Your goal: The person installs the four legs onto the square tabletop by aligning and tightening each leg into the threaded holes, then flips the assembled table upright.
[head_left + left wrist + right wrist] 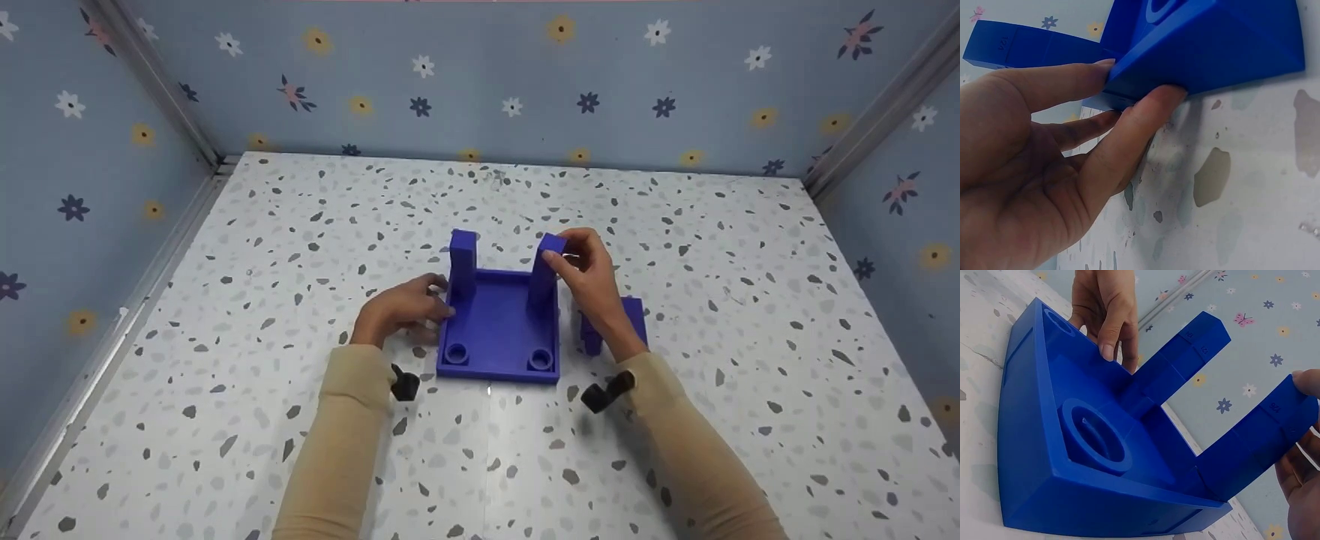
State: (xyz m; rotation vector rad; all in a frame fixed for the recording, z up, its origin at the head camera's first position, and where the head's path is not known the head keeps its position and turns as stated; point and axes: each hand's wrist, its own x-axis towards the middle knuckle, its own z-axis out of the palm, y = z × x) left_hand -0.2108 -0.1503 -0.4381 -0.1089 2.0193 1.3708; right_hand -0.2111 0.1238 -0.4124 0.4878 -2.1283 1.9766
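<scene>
Head view, right hand [592, 281]: pinches the top of the right blue post [545, 274].
Left hand [405, 306]: fingers pressed against the blue tray's [499, 330] left edge.
Writing: small embossed digits on the posts, unreadable.

Centre: blue tray [499, 330] on the speckled table [675, 225]; two upright posts, far-left post [463, 262] and far-right post [546, 279], narrow gap between them.
9 o'clock of tray: left hand [401, 307] against its edge, blocks that side.
1 o'clock: right hand [589, 274] on the far-right post.
3 o'clock: loose blue block [630, 315] (partly behind the wrist).
12 o'clock: open tabletop to the back wall [480, 82].
6 o'clock: open between the forearms.
</scene>
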